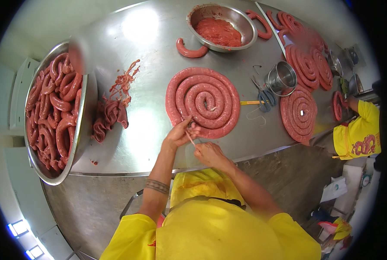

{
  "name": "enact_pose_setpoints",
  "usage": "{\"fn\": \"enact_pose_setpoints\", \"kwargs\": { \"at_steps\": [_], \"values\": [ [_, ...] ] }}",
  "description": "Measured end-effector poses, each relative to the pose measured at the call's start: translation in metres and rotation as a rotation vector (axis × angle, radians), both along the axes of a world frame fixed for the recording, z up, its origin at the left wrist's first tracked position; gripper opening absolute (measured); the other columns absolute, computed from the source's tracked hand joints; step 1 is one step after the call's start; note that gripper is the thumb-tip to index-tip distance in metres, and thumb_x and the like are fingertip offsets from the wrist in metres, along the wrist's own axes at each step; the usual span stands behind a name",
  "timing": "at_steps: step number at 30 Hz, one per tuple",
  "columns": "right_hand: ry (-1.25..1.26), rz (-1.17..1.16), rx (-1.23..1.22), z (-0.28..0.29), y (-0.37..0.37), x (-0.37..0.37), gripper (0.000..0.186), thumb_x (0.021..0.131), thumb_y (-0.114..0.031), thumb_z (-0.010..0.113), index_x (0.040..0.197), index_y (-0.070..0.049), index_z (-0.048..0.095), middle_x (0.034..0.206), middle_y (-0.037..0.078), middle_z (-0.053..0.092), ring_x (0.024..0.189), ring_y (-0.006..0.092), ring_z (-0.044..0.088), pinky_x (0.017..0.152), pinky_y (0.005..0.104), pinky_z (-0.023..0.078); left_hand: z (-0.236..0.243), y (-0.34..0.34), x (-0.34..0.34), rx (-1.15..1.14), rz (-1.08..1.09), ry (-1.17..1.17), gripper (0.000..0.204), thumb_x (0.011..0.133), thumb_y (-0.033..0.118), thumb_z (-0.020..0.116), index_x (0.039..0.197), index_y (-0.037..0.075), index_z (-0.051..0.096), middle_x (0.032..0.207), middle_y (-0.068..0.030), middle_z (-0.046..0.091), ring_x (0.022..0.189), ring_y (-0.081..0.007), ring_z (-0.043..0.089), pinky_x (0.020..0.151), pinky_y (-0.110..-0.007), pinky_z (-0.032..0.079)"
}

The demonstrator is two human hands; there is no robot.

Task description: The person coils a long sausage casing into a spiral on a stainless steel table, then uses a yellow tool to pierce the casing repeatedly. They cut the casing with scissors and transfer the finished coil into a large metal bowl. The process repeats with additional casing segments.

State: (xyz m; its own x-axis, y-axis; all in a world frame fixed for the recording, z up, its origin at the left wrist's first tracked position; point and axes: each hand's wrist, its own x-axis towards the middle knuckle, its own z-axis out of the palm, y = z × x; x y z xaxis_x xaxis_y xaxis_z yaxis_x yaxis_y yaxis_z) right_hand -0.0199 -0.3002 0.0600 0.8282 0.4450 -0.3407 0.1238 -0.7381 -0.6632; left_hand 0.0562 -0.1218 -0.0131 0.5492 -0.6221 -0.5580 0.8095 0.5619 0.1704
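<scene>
A large coil of raw sausage (180,89) lies flat in a spiral on the steel table in front of me. At its near edge, the thin, pale end of the casing (190,138) stretches between my hands. My left hand (179,132) is closed round that casing where it leaves the coil, its fingers touching the sausage. Just below and to the right, my right hand (210,155) is a fist gripping the casing's other end, which its fingers hide.
At left stands a big steel tub (78,143) of sausages beside a crumpled dark red cloth (111,118). Farther back is a bowl (245,26) of red meat. To the right are scissors (267,99), a small metal bucket (282,77), more coils (297,112) and a person in yellow (359,132).
</scene>
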Motion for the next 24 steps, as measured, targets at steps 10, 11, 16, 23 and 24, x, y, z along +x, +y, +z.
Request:
{"fn": "enact_pose_setpoints", "kwargs": {
  "at_steps": [10, 11, 16, 23, 24],
  "values": [
    [0.171, 0.087, 0.272, 0.003, 0.003, -0.030, 0.025, 0.095, -0.018, 0.048, 0.093, 0.001, 0.063, 0.088, 0.027, 0.065, 0.088, 0.0453, 0.064, 0.079, 0.0535, 0.048, 0.021, 0.024, -0.108, 0.829, 0.265, -0.325, 0.024, 0.108, 0.016, 0.043, 0.110, 0.002, 0.063, 0.084, -0.0010, 0.061, 0.066, -0.0076, 0.051, 0.063, -0.024, 0.044],
    [0.131, 0.099, 0.293, 0.005, -0.008, -0.014, 0.022, 0.094, -0.015, 0.049, 0.093, 0.001, 0.063, 0.090, 0.026, 0.065, 0.090, 0.0439, 0.065, 0.080, 0.0525, 0.048, 0.030, 0.027, -0.101, 0.710, 0.341, -0.219, 0.022, 0.108, 0.016, 0.043, 0.109, 0.002, 0.060, 0.082, 0.0010, 0.058, 0.064, -0.0053, 0.046, 0.058, -0.022, 0.041],
    [-0.471, -0.680, 0.031, -0.002, -0.118, 0.090, 0.025, 0.085, 0.005, 0.058, 0.108, -0.001, 0.065, 0.102, 0.021, 0.066, 0.097, 0.0389, 0.062, 0.086, 0.0459, 0.050, 0.050, 0.047, -0.075, 1.664, 0.032, -0.629, 0.034, 0.108, 0.021, 0.042, 0.102, -0.006, 0.061, 0.073, -0.0120, 0.064, 0.062, -0.0171, 0.059, 0.057, -0.034, 0.048],
    [-0.699, -0.370, -0.430, -0.062, -0.198, 0.097, 0.028, 0.089, -0.006, 0.060, 0.116, -0.002, 0.057, 0.110, 0.015, 0.059, 0.108, 0.0341, 0.054, 0.095, 0.0446, 0.043, 0.019, 0.067, -0.057, 1.757, -0.317, -1.035, 0.044, 0.106, 0.022, 0.035, 0.090, -0.009, 0.062, 0.070, -0.0303, 0.062, 0.067, -0.0458, 0.063, 0.064, -0.053, 0.048],
    [-0.680, -0.407, -0.468, -0.067, -0.198, 0.090, 0.027, 0.089, -0.007, 0.060, 0.116, -0.002, 0.057, 0.109, 0.016, 0.059, 0.107, 0.0340, 0.054, 0.094, 0.0450, 0.043, 0.020, 0.072, -0.055, 1.682, -0.447, -1.046, 0.043, 0.106, 0.022, 0.036, 0.091, -0.009, 0.063, 0.069, -0.0297, 0.062, 0.068, -0.0454, 0.064, 0.066, -0.052, 0.048]
  ]
}}
